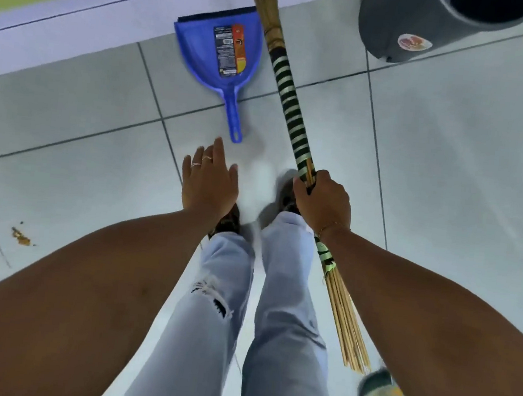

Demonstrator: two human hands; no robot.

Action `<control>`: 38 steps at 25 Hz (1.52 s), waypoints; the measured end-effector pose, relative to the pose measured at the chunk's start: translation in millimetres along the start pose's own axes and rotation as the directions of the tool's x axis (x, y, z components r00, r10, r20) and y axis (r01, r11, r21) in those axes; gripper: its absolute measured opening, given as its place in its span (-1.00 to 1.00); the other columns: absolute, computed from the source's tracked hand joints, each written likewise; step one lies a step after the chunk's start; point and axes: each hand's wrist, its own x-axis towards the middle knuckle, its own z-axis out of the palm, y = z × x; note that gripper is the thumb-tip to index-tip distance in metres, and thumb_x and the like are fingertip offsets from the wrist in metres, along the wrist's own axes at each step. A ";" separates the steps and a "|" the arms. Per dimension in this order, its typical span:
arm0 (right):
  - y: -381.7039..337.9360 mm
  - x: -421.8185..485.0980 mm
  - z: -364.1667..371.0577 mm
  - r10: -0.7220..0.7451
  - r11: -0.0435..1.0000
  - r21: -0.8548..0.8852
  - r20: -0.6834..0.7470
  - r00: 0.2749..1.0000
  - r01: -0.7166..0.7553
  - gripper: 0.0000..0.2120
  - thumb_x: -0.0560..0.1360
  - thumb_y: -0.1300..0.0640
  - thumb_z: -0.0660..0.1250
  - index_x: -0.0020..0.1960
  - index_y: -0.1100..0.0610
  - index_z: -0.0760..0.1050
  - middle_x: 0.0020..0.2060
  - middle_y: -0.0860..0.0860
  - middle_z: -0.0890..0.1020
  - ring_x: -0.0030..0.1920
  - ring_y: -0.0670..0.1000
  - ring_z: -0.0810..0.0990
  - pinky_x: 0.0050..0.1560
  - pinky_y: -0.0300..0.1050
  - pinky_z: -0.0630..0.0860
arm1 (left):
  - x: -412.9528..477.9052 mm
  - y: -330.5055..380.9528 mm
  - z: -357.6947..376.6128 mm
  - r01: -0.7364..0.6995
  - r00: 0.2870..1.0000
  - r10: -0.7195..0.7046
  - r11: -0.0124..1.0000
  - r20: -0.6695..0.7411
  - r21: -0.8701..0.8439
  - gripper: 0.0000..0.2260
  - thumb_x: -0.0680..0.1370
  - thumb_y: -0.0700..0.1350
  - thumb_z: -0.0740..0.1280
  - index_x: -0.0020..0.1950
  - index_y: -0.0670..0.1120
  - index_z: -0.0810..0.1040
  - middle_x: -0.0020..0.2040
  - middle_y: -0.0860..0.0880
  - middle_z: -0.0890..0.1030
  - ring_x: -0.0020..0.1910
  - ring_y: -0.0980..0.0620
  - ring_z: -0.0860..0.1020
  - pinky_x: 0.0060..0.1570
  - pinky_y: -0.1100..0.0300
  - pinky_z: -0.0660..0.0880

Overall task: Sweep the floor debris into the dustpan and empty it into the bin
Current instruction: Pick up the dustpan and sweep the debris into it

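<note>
While clamping the broom (290, 110) in the right hand (322, 201), fist clenched round the lower end of the striped wrapping, leaves the left hand (208, 181) free: palm down, fingers (217, 148) spread and released, grasping nothing.

Finds the blue dustpan (217, 54) flat on the tiled floor (452, 153), at 12 o'clock from the feet, mouth against the base of the wall (60, 44). Runs its long axis roughly 12 to 6, tipped a little toward 5, so points the handle end (236, 137) back at the body. Puts that end at about 1 o'clock from the left fingertips, near but not touching. Makes the left hand plainly the nearer one; sets the right at 4 o'clock from the handle end, farther off and occupied anyway.

Judging from this, calls for a short forward reach at 1 o'clock, then a wrap along the handle's axis rather than across it.

Shows the broom slanting from 11 o'clock down to 5, passing just beside the dustpan's right edge, possibly overlapping its corner; hard to tell. Worth minding when lifting the pan.

Places the debris (20, 237), a small brown scatter, at 9 o'clock from the feet, well apart from the dustpan. Places the grey bin (426, 31) at 2 o'clock, beyond the broom.
</note>
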 end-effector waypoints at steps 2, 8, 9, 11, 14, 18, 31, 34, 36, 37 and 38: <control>19.6 39.9 12.3 0.002 0.999 -0.032 0.034 0.999 -0.001 -0.66 0.53 -0.10 0.20 -0.05 0.21 0.42 -0.36 0.02 0.47 -0.34 0.11 0.46 -0.32 -0.14 0.36 | 39.3 4.6 27.0 0.087 0.996 -0.086 0.996 0.026 -0.034 -0.48 0.59 -0.03 0.12 0.47 -0.19 0.05 0.41 -0.25 0.34 0.44 -0.19 0.22 0.46 -0.09 0.09; 65.0 143.0 101.8 -0.005 0.999 -0.048 0.145 0.989 0.012 -0.68 0.54 -0.07 0.21 0.01 0.21 0.41 -0.20 0.11 0.61 -0.26 0.13 0.52 -0.30 -0.13 0.38 | 170.2 8.4 135.7 0.319 0.947 -0.320 0.918 0.033 -0.235 -0.39 0.53 -0.04 0.24 0.47 -0.21 0.06 0.43 -0.25 0.29 0.39 -0.23 0.29 0.39 -0.08 0.22; 71.8 155.8 117.9 -0.002 0.999 -0.040 0.154 0.988 0.008 -0.68 0.54 -0.06 0.21 0.04 0.21 0.41 -0.14 0.13 0.63 -0.21 0.16 0.56 -0.27 -0.11 0.43 | 191.8 7.9 151.4 0.326 0.941 -0.338 0.904 0.003 -0.276 -0.37 0.51 -0.05 0.26 0.47 -0.21 0.04 0.46 -0.22 0.24 0.40 -0.22 0.27 0.40 -0.07 0.22; 81.5 172.3 140.3 -0.013 1.000 -0.020 0.151 0.989 0.017 -0.68 0.54 -0.06 0.21 0.06 0.21 0.40 -0.10 0.14 0.64 -0.14 0.19 0.61 -0.22 -0.07 0.50 | 226.1 3.6 172.6 0.336 0.923 -0.382 0.861 -0.050 -0.382 -0.34 0.50 -0.10 0.29 0.48 -0.18 0.01 0.50 -0.17 0.17 0.42 -0.20 0.25 0.41 -0.05 0.22; 91.4 179.3 141.3 -0.042 0.999 -0.026 0.115 0.993 0.045 -0.68 0.52 -0.08 0.23 0.01 0.20 0.41 -0.17 0.11 0.64 -0.21 0.17 0.60 -0.28 -0.09 0.50 | 250.0 -1.5 178.1 0.422 0.860 -0.508 0.754 -0.040 -0.503 -0.41 0.49 -0.26 0.21 0.48 -0.13 0.06 0.44 -0.17 0.30 0.35 -0.19 0.35 0.34 -0.02 0.29; 90.8 150.3 98.7 -0.013 0.995 -0.099 0.130 0.991 0.026 -0.72 0.52 -0.06 0.25 -0.10 0.17 0.39 -0.30 0.04 0.55 -0.27 0.16 0.56 -0.32 -0.15 0.37 | 199.6 -5.5 153.2 0.508 0.834 -0.551 0.736 0.041 -0.448 -0.52 0.42 -0.33 0.22 0.34 -0.20 0.27 0.26 -0.23 0.45 0.24 -0.24 0.44 0.24 -0.03 0.35; -40.8 -53.5 46.5 -0.015 0.993 -0.117 0.039 0.999 0.019 -0.75 0.55 0.14 0.18 0.22 0.15 0.34 0.07 0.11 0.59 -0.03 0.21 0.60 -0.17 -0.08 0.44 | 5.7 -50.3 -14.5 0.667 0.722 -0.658 0.579 0.215 -0.469 -0.57 0.44 -0.35 0.30 0.25 -0.25 0.22 0.25 -0.24 0.42 0.21 -0.27 0.46 0.12 -0.09 0.44; -68.7 -108.4 66.6 -0.094 0.992 -0.080 0.021 0.995 0.095 -0.69 0.56 0.10 0.17 0.29 0.10 0.28 0.06 0.09 0.59 -0.03 0.21 0.61 -0.09 -0.01 0.53 | -44.6 -91.5 -32.1 0.651 0.723 -0.667 0.572 0.180 -0.499 -0.58 0.46 -0.34 0.28 0.28 -0.23 0.24 0.27 -0.23 0.41 0.23 -0.26 0.44 0.16 -0.08 0.42; -79.4 -142.0 85.7 -0.119 0.992 -0.049 0.025 0.993 0.120 -0.63 0.57 -0.07 0.14 0.30 0.07 0.27 0.01 0.11 0.61 -0.04 0.22 0.61 -0.09 0.01 0.52 | -82.6 -121.5 -32.2 0.641 0.717 -0.681 0.561 0.147 -0.524 -0.59 0.46 -0.33 0.26 0.28 -0.22 0.24 0.26 -0.24 0.40 0.21 -0.27 0.44 0.14 -0.08 0.42; -82.1 -162.3 96.6 -0.103 0.994 -0.042 0.048 0.994 0.105 -0.59 0.56 -0.16 0.11 0.28 0.08 0.29 -0.02 0.14 0.63 -0.04 0.23 0.61 -0.10 0.00 0.51 | -106.0 -136.7 -29.9 0.636 0.711 -0.689 0.546 0.141 -0.545 -0.59 0.46 -0.33 0.26 0.28 -0.22 0.24 0.25 -0.25 0.39 0.20 -0.28 0.44 0.12 -0.09 0.42; -81.4 -180.9 108.0 -0.079 0.996 -0.037 0.070 0.994 0.082 -0.55 0.55 -0.22 0.08 0.26 0.09 0.32 -0.05 0.18 0.65 -0.04 0.24 0.61 -0.11 -0.01 0.50 | -129.0 -150.9 -25.0 0.635 0.703 -0.698 0.530 0.137 -0.562 -0.59 0.45 -0.34 0.26 0.27 -0.22 0.24 0.24 -0.25 0.39 0.18 -0.28 0.45 0.10 -0.09 0.43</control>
